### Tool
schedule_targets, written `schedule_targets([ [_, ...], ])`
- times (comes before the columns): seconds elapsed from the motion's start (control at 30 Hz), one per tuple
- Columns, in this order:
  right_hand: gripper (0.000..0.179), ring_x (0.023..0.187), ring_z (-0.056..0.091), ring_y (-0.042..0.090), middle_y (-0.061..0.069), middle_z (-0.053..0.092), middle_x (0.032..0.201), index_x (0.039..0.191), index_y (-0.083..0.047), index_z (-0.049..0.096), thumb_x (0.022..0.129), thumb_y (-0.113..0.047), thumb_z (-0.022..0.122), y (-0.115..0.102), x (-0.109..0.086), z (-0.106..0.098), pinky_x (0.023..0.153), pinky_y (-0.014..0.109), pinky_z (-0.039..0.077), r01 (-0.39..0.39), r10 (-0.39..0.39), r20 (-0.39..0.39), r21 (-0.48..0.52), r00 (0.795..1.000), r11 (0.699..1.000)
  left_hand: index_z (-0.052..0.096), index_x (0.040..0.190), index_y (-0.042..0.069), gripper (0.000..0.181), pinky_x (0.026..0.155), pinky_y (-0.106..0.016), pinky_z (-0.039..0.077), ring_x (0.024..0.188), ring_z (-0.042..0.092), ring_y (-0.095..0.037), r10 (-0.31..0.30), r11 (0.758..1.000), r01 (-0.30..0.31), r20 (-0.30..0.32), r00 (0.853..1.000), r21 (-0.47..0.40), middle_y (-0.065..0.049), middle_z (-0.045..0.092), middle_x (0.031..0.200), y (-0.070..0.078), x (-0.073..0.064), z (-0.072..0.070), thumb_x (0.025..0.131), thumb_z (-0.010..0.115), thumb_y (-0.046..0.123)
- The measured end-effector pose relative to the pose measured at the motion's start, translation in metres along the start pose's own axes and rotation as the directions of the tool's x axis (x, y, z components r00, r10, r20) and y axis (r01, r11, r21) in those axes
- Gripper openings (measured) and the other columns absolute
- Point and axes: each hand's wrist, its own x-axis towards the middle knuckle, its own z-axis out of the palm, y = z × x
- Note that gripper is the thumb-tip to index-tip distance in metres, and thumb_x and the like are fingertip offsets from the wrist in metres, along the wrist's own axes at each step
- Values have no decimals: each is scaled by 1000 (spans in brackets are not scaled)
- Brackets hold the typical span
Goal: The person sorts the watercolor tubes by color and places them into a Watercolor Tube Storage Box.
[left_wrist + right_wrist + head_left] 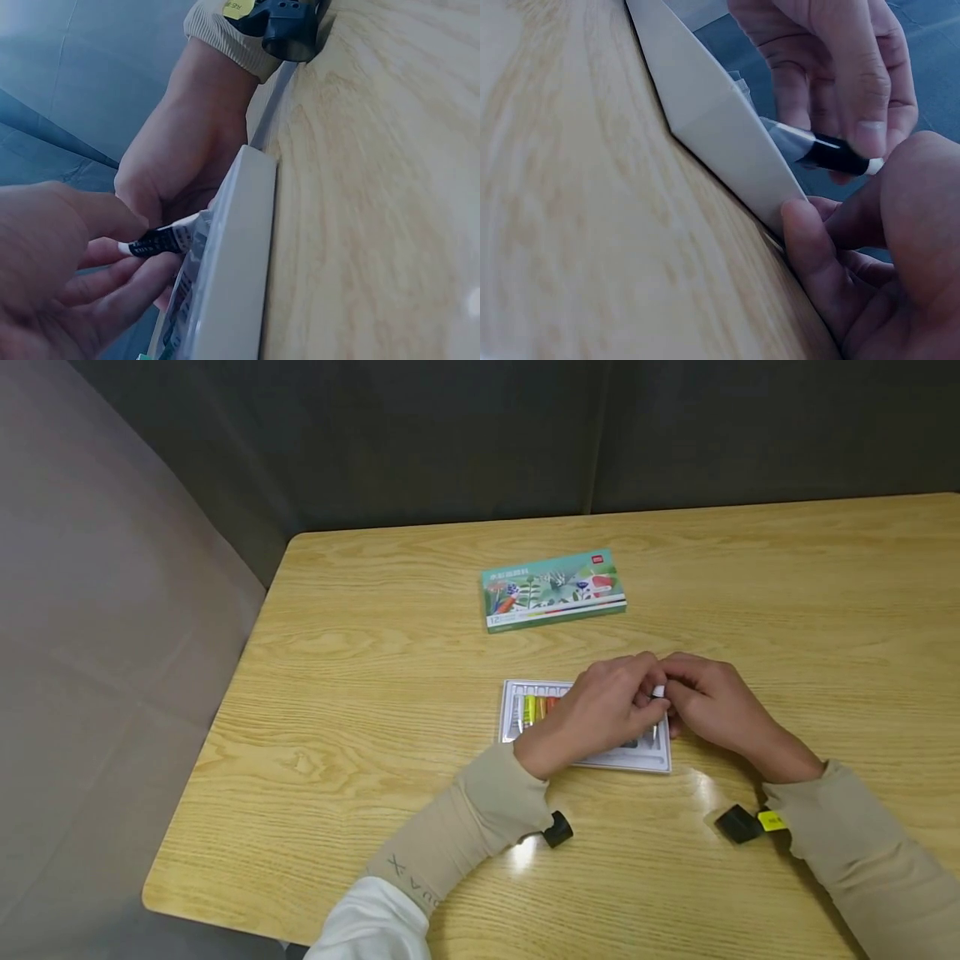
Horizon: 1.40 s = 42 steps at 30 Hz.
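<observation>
My left hand (pixel 603 697) pinches a paint tube (pixel 832 155) with a black label, a white tip and a pale tail end. The tube slants at the right end of a white plastic tray (pixel 626 763), its tail down by the tray's rim. Other paint tubes (pixel 529 710), yellow and orange-red among them, lie in the tray, partly hidden under my left hand. Close beside the tube's white tip is my right hand (pixel 720 702). Its curled fingers (pixel 802 225) grip the tray's edge, one fingertip against the outer wall.
Behind the tray lies a teal paint box (pixel 555 591) with printed plants. All of it is on a wood-grain table (pixel 337 693). A dark curtain (pixel 450 443) hangs along the table's far edge. Black wrist devices (pixel 738 823) show under both sleeves.
</observation>
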Motion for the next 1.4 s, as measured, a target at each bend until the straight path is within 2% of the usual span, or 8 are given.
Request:
schedule_targets([
  [0.13,29,56,61,9,10,67,92,103,-8,74,105,-6,45,-1,0,-1,54,27,53,6,-6,-1,-5,1000,1000,65,115,12,19,68,-9,39,78,54,-1,-16,1000,15,23,1000,16,7,61,91,0,0,1,104,62,26],
  [0.47,31,58,61,8,11,71,101,111,-9,75,106,-11,45,-3,0,-2,56,26,52,2,-2,3,-28,1000,1000,71,119,12,25,70,-13,44,84,56,-3,-24,994,22,15,1000,111,5,68,99,3,-1,1,105,61,30],
  [0.63,31,60,61,7,11,72,105,114,-10,76,106,-12,45,-2,-1,-2,59,24,50,3,-3,-2,-55,1000,998,73,117,13,26,72,-15,49,87,60,-4,6,981,-9,19,1000,192,2,70,103,2,-2,1,106,59,32],
  [0.77,32,69,61,2,12,74,112,117,-10,76,106,-12,46,0,0,-2,66,20,48,5,-6,-12,-77,1000,997,73,109,14,23,66,-16,46,81,58,-6,24,972,-28,21,999,233,1,68,95,1,-2,0,106,59,32],
  [0.87,32,72,61,1,12,74,116,118,-11,76,106,-13,46,0,1,-2,68,19,47,2,-3,-12,-81,1000,997,72,113,14,23,63,-17,42,77,54,-7,30,961,-39,39,999,275,1,66,92,2,-2,0,106,59,32],
  [1.03,32,71,62,0,13,74,116,117,-10,76,106,-12,46,0,-1,-2,68,18,48,-1,0,-14,-69,1000,998,70,121,12,26,61,-17,42,71,54,-7,46,927,-63,55,997,370,0,64,92,5,-1,4,107,57,29],
  [1.17,31,84,58,-6,14,74,123,119,-9,76,105,-13,49,0,-1,-2,76,11,43,7,-9,-36,-80,999,997,74,111,11,25,65,-17,50,74,59,-7,72,895,-85,47,996,438,0,65,91,7,-2,7,107,56,28],
  [1.4,29,84,57,-5,14,74,121,118,-10,77,105,-12,51,1,-1,0,76,12,43,22,-25,-42,-76,999,997,79,109,18,26,75,-19,54,84,65,-7,156,788,-176,85,984,590,4,71,94,7,-4,9,108,52,19],
])
